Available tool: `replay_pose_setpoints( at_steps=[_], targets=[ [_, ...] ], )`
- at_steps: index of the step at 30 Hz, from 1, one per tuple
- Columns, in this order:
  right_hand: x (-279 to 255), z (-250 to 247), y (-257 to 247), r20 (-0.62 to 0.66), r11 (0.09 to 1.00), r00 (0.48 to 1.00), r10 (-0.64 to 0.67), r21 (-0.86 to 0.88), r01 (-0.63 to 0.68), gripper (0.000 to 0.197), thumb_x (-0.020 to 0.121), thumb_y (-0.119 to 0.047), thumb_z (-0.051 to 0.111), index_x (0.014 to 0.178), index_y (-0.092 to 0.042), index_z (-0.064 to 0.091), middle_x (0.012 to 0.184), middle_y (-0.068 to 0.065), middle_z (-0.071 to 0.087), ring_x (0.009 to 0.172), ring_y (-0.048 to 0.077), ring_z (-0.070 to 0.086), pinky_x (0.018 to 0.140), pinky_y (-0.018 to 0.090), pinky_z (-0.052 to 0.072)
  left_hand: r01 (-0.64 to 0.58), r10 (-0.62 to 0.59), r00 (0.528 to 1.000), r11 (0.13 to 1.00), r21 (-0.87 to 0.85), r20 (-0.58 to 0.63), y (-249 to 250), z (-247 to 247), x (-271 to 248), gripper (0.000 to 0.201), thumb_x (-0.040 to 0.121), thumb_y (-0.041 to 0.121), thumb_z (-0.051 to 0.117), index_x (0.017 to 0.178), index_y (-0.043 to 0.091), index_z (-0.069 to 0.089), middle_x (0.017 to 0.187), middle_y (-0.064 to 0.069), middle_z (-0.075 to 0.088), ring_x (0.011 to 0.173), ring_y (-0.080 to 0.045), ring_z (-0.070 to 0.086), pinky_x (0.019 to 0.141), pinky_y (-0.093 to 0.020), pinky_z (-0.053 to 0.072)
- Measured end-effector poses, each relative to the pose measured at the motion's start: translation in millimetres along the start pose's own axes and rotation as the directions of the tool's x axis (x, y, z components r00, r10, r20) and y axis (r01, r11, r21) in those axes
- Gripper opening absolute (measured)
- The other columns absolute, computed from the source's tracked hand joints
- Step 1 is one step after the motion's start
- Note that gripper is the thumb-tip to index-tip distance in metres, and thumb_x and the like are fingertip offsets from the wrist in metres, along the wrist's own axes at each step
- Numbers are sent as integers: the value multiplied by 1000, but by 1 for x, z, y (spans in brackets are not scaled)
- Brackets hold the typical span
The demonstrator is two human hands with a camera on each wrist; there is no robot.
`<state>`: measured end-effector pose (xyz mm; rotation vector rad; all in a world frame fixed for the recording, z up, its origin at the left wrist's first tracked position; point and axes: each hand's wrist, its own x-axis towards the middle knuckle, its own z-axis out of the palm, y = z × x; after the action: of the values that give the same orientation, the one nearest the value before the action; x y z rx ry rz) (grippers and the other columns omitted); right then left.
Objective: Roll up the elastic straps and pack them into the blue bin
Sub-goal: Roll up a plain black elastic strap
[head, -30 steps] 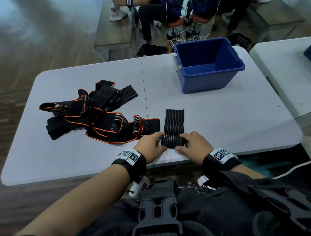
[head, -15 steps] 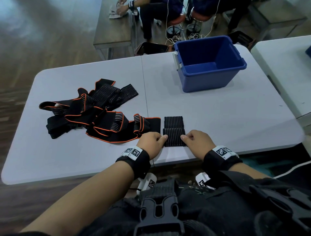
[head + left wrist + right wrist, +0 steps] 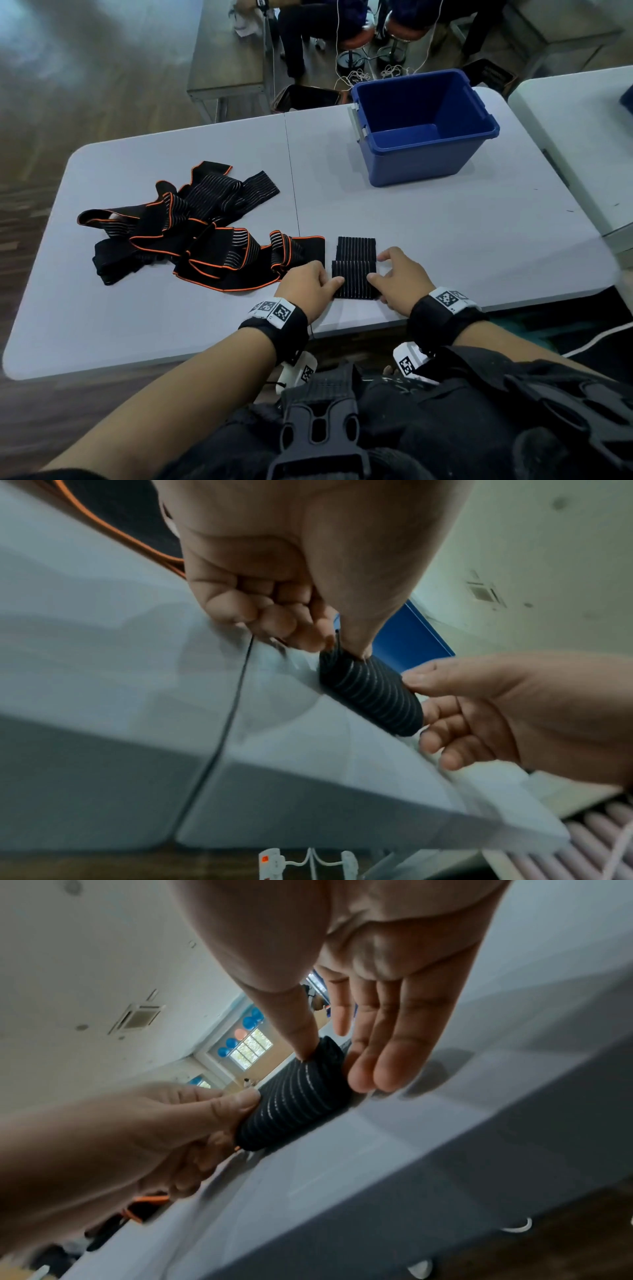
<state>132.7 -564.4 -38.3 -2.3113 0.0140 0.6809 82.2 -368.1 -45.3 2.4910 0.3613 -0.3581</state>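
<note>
A black ribbed elastic strap [image 3: 354,279] lies near the table's front edge, mostly rolled, with a short flat tail [image 3: 356,247] reaching toward the blue bin [image 3: 421,164]. My left hand [image 3: 334,282] pinches the roll's left end, thumb on top and fingers curled under [image 3: 329,645]. At the other end my right hand [image 3: 375,270] holds the roll [image 3: 294,1102], thumb pressed on top and fingers along its far side. The bin stands at the table's back right and looks empty.
A tangled pile of black straps with orange edging [image 3: 191,226] covers the table's left half, its nearest end [image 3: 301,250] just left of the roll. A second white table [image 3: 582,130] stands to the right. People sit at a bench beyond the table.
Both hands have rolled the strap away from me. The roll has grown thicker and the flat tail has shrunk from long to short.
</note>
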Motion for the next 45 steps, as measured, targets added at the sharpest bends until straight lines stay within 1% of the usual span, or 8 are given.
replay_pose_setpoints(
  at_steps=[4,10,16,23,27,31,37,45],
  targets=[
    [-1,4,-1,17,996,1000,-13,-87,15,44,95,-34,58,136,-20,48,93,0,70,90,17,65,82,30,48,-172,177,983,981,90,-49,-1,1,-3,38,88,45,68,118,27,52,103,4,60,93,-18,61,81,-38,54],
    [6,6,-9,17,993,999,30,-115,-28,31,91,-36,64,116,-17,62,108,2,68,99,21,63,86,31,49,-375,370,926,883,282,73,5,8,-3,77,81,45,76,148,24,43,144,0,42,121,-24,43,107,-38,41],
    [10,6,-8,20,995,997,70,71,-72,11,82,-21,73,81,-20,62,85,4,71,83,26,71,81,48,60,-402,397,915,891,213,68,8,8,0,71,80,24,78,145,18,49,145,-2,46,122,-26,48,109,-38,40],
    [11,3,-11,109,930,979,173,310,-199,20,78,1,79,89,-9,66,95,17,72,87,32,73,80,46,62,-428,426,902,863,267,69,5,10,3,66,81,23,72,143,16,48,141,-4,50,118,-27,48,105,-34,39],
    [7,-5,-17,119,898,981,155,396,-190,19,85,-7,76,96,-8,60,89,11,66,74,20,67,61,30,58,-416,431,902,875,246,-9,9,12,0,50,86,29,65,132,14,55,125,-5,63,107,-26,52,97,-31,40],
    [7,-4,-18,86,901,991,106,412,-133,27,91,-27,70,109,-14,57,90,14,69,76,28,68,70,43,60,-338,349,934,932,129,-79,10,13,-4,47,88,38,64,128,16,52,111,-2,66,104,-21,53,87,-30,44],
    [2,1,-2,60,985,996,-71,163,61,37,88,-49,64,120,-33,53,75,-7,65,65,13,61,67,33,48,-118,105,990,982,-144,-98,14,5,4,43,89,46,66,121,21,52,102,0,68,94,-19,65,85,-35,53],
    [8,2,-7,35,999,999,-9,-41,11,30,93,-46,60,86,-17,64,79,5,69,73,24,65,78,44,59,137,-152,986,975,-176,-69,14,2,21,47,78,64,71,87,19,62,79,4,66,76,-15,63,70,-34,52]
  ],
)
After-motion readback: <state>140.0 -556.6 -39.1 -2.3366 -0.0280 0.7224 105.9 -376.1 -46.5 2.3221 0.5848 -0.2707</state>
